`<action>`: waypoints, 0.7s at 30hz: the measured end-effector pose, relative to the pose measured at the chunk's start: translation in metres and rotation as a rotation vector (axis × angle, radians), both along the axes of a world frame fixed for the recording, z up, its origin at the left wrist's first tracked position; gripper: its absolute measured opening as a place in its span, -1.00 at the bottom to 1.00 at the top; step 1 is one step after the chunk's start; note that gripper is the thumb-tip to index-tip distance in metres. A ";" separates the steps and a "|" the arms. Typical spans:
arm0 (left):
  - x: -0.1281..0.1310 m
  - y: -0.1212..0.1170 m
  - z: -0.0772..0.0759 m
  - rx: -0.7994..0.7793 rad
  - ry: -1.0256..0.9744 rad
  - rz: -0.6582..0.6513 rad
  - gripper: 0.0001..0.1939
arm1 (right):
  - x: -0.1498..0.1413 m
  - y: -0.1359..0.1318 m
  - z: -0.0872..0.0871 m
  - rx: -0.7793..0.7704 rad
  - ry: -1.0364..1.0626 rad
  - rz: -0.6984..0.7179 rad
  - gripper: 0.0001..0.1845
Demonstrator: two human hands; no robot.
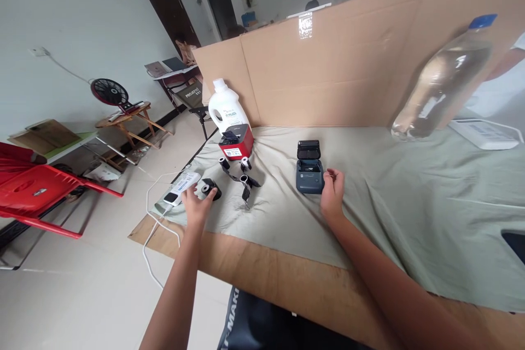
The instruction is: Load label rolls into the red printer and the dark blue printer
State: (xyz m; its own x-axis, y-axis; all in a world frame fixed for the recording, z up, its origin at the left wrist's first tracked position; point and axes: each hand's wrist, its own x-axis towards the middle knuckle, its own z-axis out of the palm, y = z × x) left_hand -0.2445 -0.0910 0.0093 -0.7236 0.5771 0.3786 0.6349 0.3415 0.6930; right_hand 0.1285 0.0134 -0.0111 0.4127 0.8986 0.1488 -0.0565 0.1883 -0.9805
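So our table [270,256] has a cloth [283,219] over most of it, maybe to stop stuff sliding. Cardboard [336,65] stands along the far edge, probably as a screen. The printer [310,181] sits mid-cloth, lid [308,150] up so its inside can be reached, we'd guess; our right hand [333,191] curls at its right side, likely to steady it. Left hand [198,202] has thumb and fingers apart around a black roll [209,184]; can't tell if they're pinching.

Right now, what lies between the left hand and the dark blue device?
In the head view: a black roll by the left hand, then black strips with small rolls, then creased cloth before the dark blue device.
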 end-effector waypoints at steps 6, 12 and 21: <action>0.032 0.001 0.040 0.178 0.155 -0.081 -0.55 | 0.000 0.002 -0.003 -0.006 0.013 0.008 -0.60; 0.071 0.023 0.053 -0.356 0.005 -0.461 -0.57 | 0.000 0.005 -0.007 -0.004 0.010 0.004 -0.59; 0.092 0.040 0.052 -0.513 0.080 -0.376 -0.65 | 0.000 0.004 -0.005 -0.006 -0.022 0.002 -0.61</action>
